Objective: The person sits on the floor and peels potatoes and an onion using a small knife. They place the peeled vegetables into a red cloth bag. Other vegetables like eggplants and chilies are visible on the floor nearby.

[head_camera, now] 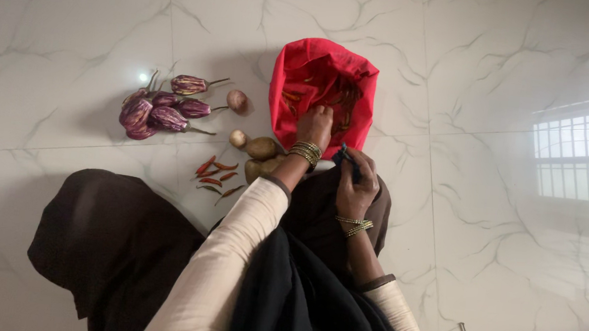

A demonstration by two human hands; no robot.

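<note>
Head view, left hand [315, 126] in crumpled red cloth bag [294, 93]

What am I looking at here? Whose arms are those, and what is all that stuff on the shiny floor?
This one picture comes from a camera worn on a person's head, looking down, so the arms are that person's own. The person sits on a glossy white marble-patterned floor. Their left hand, with gold bangles on the wrist, reaches into an open red cloth bag that seems to hold chillies. Their right hand is closed around a small dark blue object; I cannot tell what it is. On the floor lie striped purple eggplants, brown potatoes, a small brownish onion and a little pile of red and green chillies.
</note>
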